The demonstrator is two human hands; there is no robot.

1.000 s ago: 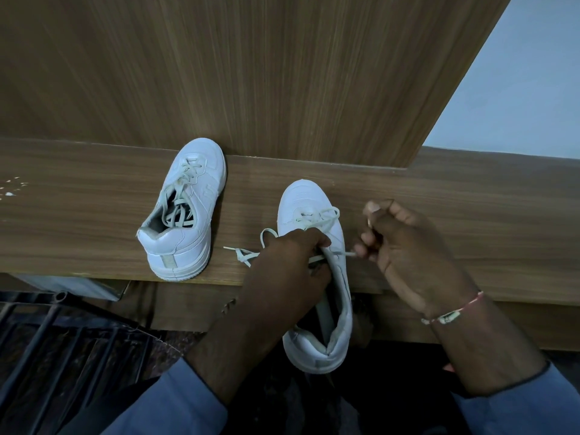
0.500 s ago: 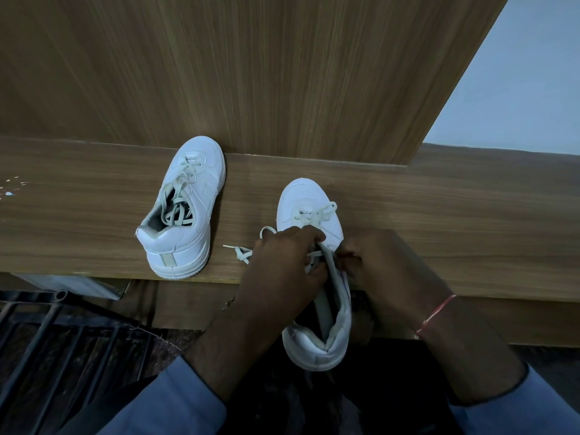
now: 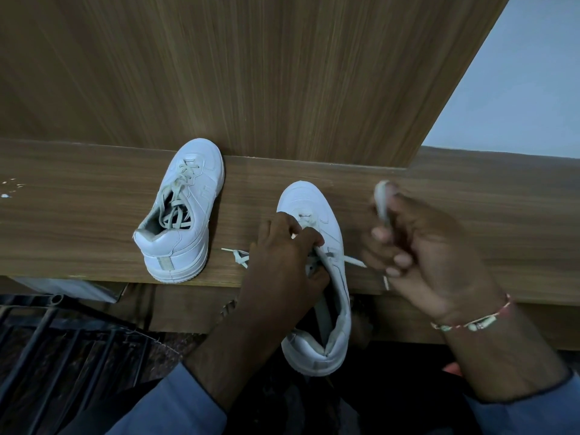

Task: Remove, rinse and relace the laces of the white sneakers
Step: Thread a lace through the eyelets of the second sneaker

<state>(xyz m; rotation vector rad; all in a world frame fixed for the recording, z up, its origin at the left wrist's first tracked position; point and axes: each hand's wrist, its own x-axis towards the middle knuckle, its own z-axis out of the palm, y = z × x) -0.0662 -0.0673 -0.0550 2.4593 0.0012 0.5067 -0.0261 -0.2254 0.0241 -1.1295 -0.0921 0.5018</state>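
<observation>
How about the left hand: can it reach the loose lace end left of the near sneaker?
Probably yes: the lace end lies uncovered beside the left hand, whose fingers grip the sneaker.

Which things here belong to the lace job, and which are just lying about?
Job: near sneaker gripped by left hand; its lace pinched in right hand; laced sneaker.
Lying about: metal rack; white specks.

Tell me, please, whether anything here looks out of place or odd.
The near sneaker overhangs the front edge of the wooden ledge, heel unsupported, with the left hand gripping it. White specks also dot the ledge's far left.
</observation>
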